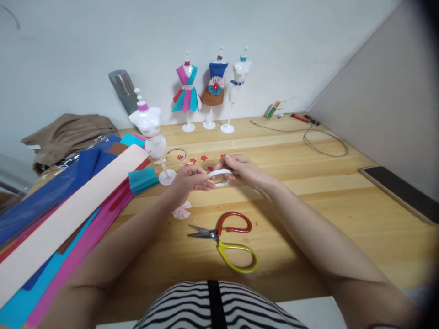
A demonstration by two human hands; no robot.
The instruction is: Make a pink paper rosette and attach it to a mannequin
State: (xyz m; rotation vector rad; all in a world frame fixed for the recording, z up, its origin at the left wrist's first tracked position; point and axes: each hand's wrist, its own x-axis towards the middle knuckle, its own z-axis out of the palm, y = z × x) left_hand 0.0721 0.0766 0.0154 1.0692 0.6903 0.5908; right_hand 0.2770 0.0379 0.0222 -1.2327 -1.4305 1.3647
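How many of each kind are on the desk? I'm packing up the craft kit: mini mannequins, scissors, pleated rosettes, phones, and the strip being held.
Mini mannequins: 4
Scissors: 1
Pink pleated rosette: 1
Phone: 1
White strip, held between left hand and right hand: 1
Total: 8

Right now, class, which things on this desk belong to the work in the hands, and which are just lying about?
In use: white strip, held by left hand and right hand; probably scissors, pink paper fan, bare mannequin nearby.
Lying about: phone, cable, brown cloth, grey bottle, dressed mannequins at the back.
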